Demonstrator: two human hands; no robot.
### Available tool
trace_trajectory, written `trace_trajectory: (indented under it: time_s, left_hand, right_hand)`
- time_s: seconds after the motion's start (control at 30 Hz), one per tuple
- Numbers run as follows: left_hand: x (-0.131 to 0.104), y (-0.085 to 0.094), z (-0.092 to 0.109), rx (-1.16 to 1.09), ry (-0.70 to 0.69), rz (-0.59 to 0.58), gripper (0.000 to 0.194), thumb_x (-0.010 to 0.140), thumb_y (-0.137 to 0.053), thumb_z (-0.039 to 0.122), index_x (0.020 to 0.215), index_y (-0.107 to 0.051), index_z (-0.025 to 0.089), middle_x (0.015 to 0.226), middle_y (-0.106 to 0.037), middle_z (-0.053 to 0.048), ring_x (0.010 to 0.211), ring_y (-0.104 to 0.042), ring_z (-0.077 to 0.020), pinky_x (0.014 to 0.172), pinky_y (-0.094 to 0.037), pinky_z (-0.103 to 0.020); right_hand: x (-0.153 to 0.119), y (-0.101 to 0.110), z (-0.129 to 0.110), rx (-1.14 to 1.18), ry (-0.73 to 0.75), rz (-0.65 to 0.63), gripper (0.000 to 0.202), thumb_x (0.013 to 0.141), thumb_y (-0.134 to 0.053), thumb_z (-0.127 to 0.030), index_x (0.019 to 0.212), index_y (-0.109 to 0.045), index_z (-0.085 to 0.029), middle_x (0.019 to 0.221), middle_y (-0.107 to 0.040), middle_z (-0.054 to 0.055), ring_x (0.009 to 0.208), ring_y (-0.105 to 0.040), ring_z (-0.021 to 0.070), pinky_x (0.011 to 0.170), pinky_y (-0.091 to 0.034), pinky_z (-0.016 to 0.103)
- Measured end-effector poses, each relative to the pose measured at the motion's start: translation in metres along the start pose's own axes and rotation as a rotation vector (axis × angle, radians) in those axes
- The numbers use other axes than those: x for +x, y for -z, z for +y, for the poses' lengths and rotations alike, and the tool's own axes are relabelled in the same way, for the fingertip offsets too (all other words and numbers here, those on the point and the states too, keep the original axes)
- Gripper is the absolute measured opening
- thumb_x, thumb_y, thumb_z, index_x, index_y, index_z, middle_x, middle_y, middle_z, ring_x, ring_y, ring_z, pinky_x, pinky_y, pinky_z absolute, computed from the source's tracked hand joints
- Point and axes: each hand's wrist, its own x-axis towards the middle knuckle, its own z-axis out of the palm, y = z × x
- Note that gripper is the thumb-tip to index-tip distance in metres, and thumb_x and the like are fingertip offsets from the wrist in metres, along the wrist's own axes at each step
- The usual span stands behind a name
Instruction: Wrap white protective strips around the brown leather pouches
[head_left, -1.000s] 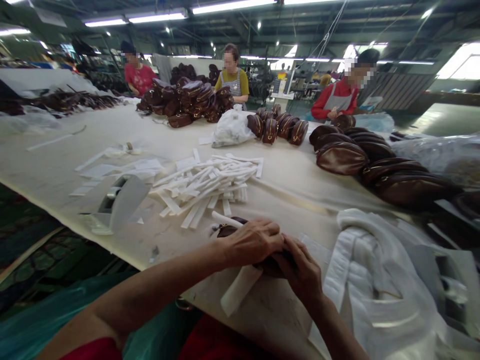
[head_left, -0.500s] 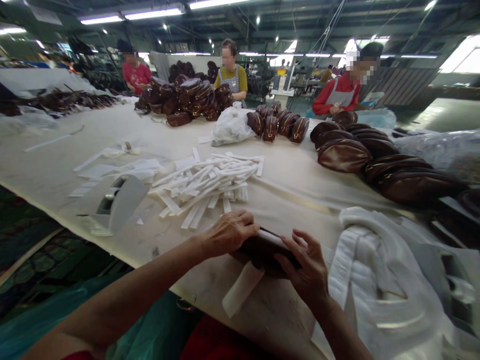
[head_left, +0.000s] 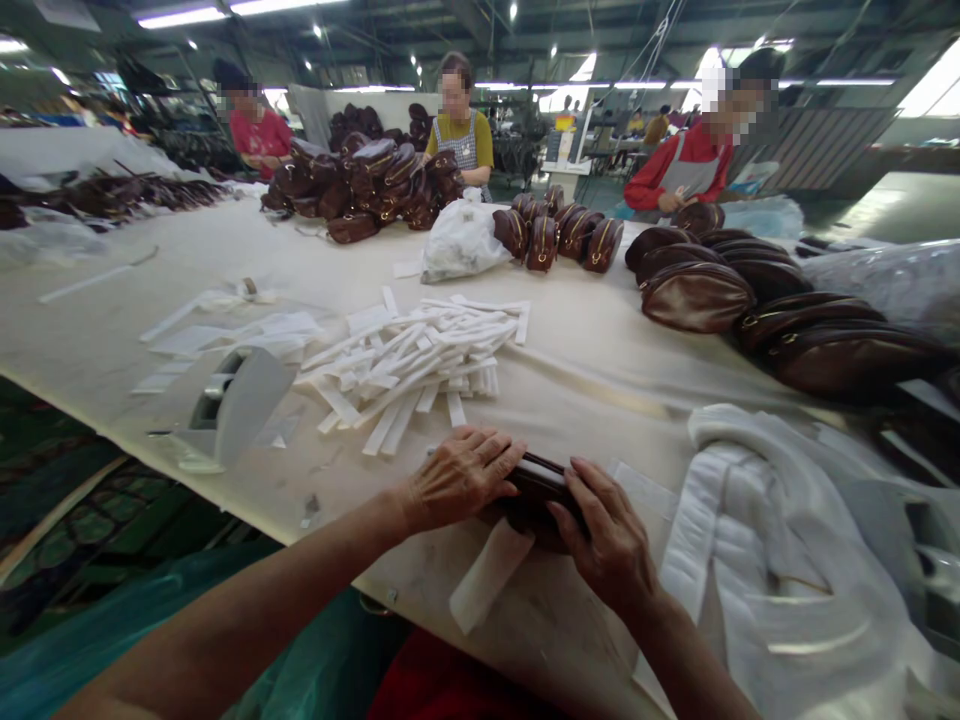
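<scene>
Between my two hands, near the table's front edge, is a dark brown leather bag [head_left: 546, 484]. My left hand [head_left: 466, 476] grips its left end, fingers together over the top. On the right end, my right hand [head_left: 609, 530] holds it with the thumb on the near side and fingers on top. A white strip [head_left: 491, 578] sticks out from under the bag toward me. Just beyond my left hand lies a heap of white strips [head_left: 427, 360]. The bag's underside is hidden.
A grey tape dispenser [head_left: 244, 405] stands left, another [head_left: 919, 550] at far right. White padding [head_left: 765, 540] lies right of my hands. Brown bags [head_left: 697, 297] line the right side; more [head_left: 367, 190] are piled at the back beyond a white plastic bag [head_left: 461, 240]. Three people work across the table.
My left hand has flattened over the bag's left end, and the fingers of my right hand have come down onto its top. The view has shifted slightly.
</scene>
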Motion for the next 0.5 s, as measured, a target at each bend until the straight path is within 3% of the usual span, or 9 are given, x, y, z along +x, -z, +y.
trace_trajectory:
  time_s: [0.13, 0.23, 0.33, 0.5]
  left_hand:
    - [0.0039, -0.0045, -0.0062, 0.011, 0.000, -0.061, 0.046, 0.093, -0.044, 0.040, 0.126, -0.042, 0.007, 0.105, -0.059, -0.014, 0.093, -0.056, -0.0253, 0.079, -0.045, -0.040]
    - [0.0044, -0.0080, -0.0065, 0.037, -0.009, -0.028, 0.045, 0.094, -0.041, 0.041, 0.123, -0.044, 0.006, 0.104, -0.059, -0.015, 0.091, -0.055, -0.0255, 0.078, -0.044, -0.040]
    - [0.0044, -0.0096, -0.0062, 0.057, -0.012, 0.011, 0.043, 0.095, -0.039, 0.040, 0.120, -0.045, 0.007, 0.102, -0.059, -0.014, 0.089, -0.055, -0.0252, 0.077, -0.043, -0.040]
    - [0.0071, -0.0026, -0.0058, 0.032, -0.019, -0.057, 0.040, 0.095, -0.040, 0.042, 0.114, -0.047, 0.008, 0.098, -0.059, -0.011, 0.086, -0.055, -0.0240, 0.076, -0.044, -0.038]
  right_hand:
    - [-0.0028, -0.0044, 0.0010, -0.128, -0.001, -0.032, 0.050, 0.090, -0.051, -0.024, 0.138, -0.040, -0.017, 0.118, -0.061, 0.017, 0.108, -0.057, 0.0291, 0.089, -0.049, 0.048]
    - [-0.0005, -0.0051, 0.0001, -0.173, -0.015, -0.056, 0.053, 0.091, -0.050, -0.026, 0.140, -0.037, -0.014, 0.117, -0.061, 0.018, 0.107, -0.057, 0.0292, 0.087, -0.048, 0.047]
    - [0.0032, -0.0050, -0.0001, -0.191, -0.008, -0.065, 0.049, 0.091, -0.050, -0.026, 0.138, -0.039, -0.015, 0.110, -0.063, 0.015, 0.098, -0.059, 0.0268, 0.083, -0.049, 0.043]
    - [0.0057, -0.0049, 0.0014, -0.121, 0.010, -0.031, 0.045, 0.091, -0.050, -0.022, 0.135, -0.043, -0.018, 0.097, -0.064, 0.011, 0.085, -0.059, 0.0239, 0.075, -0.049, 0.039]
